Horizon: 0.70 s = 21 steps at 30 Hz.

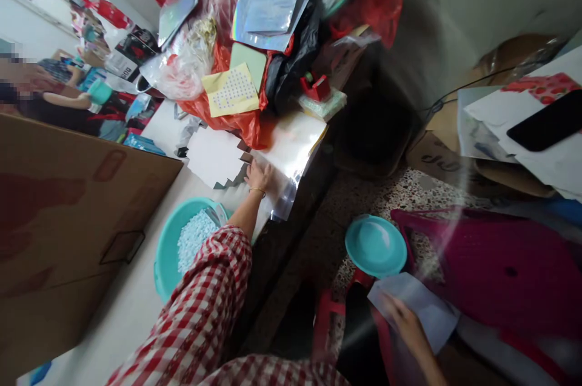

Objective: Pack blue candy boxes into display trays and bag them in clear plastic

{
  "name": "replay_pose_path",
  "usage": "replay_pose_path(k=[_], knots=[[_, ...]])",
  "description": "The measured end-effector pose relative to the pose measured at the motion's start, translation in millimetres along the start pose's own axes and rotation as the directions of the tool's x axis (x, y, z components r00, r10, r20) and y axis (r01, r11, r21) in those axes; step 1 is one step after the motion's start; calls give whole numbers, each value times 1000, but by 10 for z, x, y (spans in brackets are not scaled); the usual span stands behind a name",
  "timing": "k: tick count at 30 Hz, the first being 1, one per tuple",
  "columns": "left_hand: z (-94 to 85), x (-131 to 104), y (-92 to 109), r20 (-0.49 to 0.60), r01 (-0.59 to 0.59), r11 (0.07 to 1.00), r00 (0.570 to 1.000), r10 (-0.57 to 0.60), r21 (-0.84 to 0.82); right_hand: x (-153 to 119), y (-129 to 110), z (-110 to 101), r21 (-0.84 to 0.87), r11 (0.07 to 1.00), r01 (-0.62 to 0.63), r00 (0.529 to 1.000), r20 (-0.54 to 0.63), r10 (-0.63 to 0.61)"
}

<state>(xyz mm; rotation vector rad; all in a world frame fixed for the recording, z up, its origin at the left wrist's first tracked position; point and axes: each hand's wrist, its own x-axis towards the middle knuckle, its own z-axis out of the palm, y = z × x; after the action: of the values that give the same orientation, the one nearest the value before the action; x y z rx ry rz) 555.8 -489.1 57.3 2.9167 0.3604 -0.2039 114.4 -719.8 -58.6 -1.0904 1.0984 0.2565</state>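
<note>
My left hand (257,177), in a red-and-white checked sleeve with a thin bracelet, rests on clear plastic film (285,195) at the table edge. Its fingers are stretched toward a stack of white cards (213,156) with stepped edges. Low on the right, my right hand (402,316) grips a translucent whitish plastic sheet (430,307); the thumb is hidden. Beside my left forearm stands a turquoise basin (164,259) holding many small pale-blue pieces (194,237) and a clear scoop-like item.
A large cardboard box (68,234) stands at left. Red bags (222,116), papers and a tape dispenser (315,88) crowd the table's far end. A turquoise dish (376,245) and magenta stool (504,265) are at right. A phone (548,122) lies on papers. Another person (54,95) sits far left.
</note>
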Motion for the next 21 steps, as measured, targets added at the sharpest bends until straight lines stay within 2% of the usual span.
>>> replay_pose_path(k=[2,3,5,6,8,9,11,13,14,16,18,21], knots=[[-10,55,-97,4,8,998,1000,-8,56,79,-455,731,72,997,10,976,218,-25],[-5,69,-131,-15,9,997,1000,-8,80,129,-698,1161,125,989,74,959,264,-105],[6,90,-185,-57,-9,994,998,16,110,233,-1154,2043,228,955,191,923,289,-253],[4,102,-211,-63,-23,993,998,31,118,278,-1345,2446,238,948,212,915,292,-278],[-27,135,-264,-37,-43,994,998,47,103,330,-1622,3075,168,953,250,927,244,-286],[-54,150,-288,-18,-37,997,999,39,74,335,-1712,3277,101,951,292,932,193,-307],[-119,155,-321,-10,11,1000,1000,-11,-17,319,-1837,3445,-70,910,408,911,103,-400],[-184,104,-316,-62,11,992,998,-18,-124,329,-1978,3364,-227,807,546,837,94,-539],[-211,58,-297,-104,-34,985,994,16,-171,365,-2084,3270,-290,746,600,795,114,-596],[-250,-51,-230,-168,-221,947,969,184,-234,515,-2396,3071,-393,648,652,744,166,-648],[-265,-141,-131,-170,-431,866,901,399,-251,745,-2815,2962,-493,600,630,754,200,-626],[-235,-176,52,-100,-650,740,759,643,-176,1073,-3461,3069,-574,566,591,774,207,-598]])
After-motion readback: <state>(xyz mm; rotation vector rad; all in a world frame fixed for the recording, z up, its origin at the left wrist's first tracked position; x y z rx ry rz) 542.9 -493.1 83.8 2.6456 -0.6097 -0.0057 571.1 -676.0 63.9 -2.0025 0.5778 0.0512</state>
